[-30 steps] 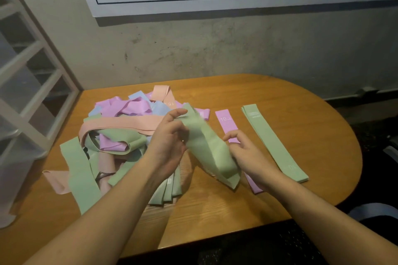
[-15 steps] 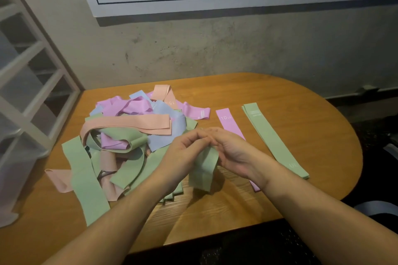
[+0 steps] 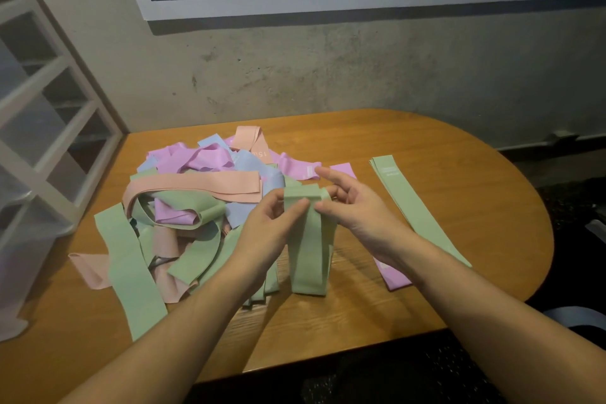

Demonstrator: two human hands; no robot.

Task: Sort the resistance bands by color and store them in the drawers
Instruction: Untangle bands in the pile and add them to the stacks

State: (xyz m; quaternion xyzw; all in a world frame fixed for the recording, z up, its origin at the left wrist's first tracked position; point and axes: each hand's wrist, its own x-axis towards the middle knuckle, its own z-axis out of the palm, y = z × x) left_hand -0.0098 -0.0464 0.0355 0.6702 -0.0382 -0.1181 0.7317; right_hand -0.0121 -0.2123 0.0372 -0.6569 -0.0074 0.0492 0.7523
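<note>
Since half a second ago, both hands have risen a little above the bench (image 3: pixel 426 154), and the green resistance band (image 3: pixel 310 246) between them now hangs longer and straighter, its lower fold reaching down toward the wood. The left hand (image 3: pixel 265 229) pinches the band's top fold between thumb and forefinger on the left side, the other fingers (image 3: pixel 273 203) curled loosely behind. The right hand (image 3: pixel 354 207) pinches the same fold from the right with thumb and curled fingers, while its forefinger points up and away from the band. So the band's top edge sits right at the fingertips of both hands, doubled over, with the rest dangling below the palms.

To the left lies the unsorted pile (image 3: pixel 196 207) of green, pink, purple and pale blue bands, partly under the left forearm. To the right a flat green band (image 3: pixel 416 207) lies straight on the bench, and a flat purple band (image 3: pixel 393 275) lies beside it, mostly hidden beneath the right wrist. A white drawer unit (image 3: pixel 42 141) stands at the left edge.
</note>
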